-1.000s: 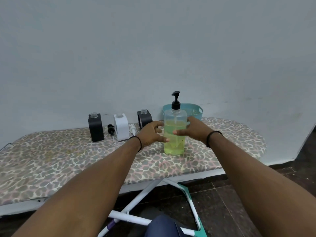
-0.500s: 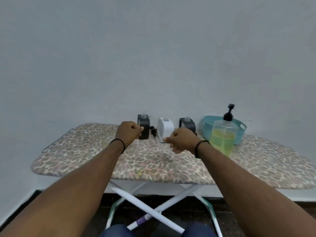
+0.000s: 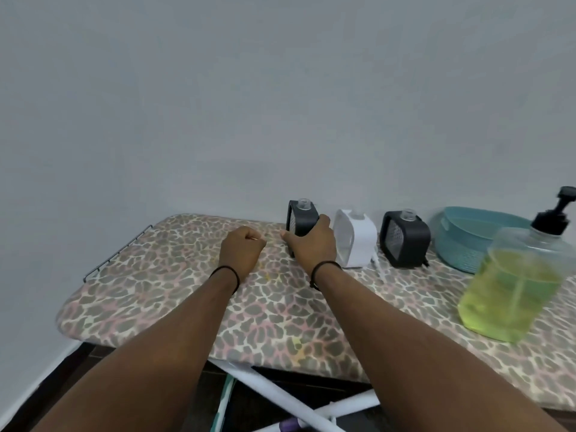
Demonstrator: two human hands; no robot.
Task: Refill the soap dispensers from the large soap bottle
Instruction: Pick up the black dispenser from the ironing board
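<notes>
Head: right hand now on black dispenser

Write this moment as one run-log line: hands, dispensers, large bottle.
right hand: grips left black dispenser | left hand: fisted, empty | large soap bottle: standing, pump on, untouched

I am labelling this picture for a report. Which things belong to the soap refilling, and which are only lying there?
For the job:
large soap bottle
left black dispenser, gripped by the right hand
white dispenser
right black dispenser

Only lying there:
teal basket
ironing board, carrying everything
</notes>
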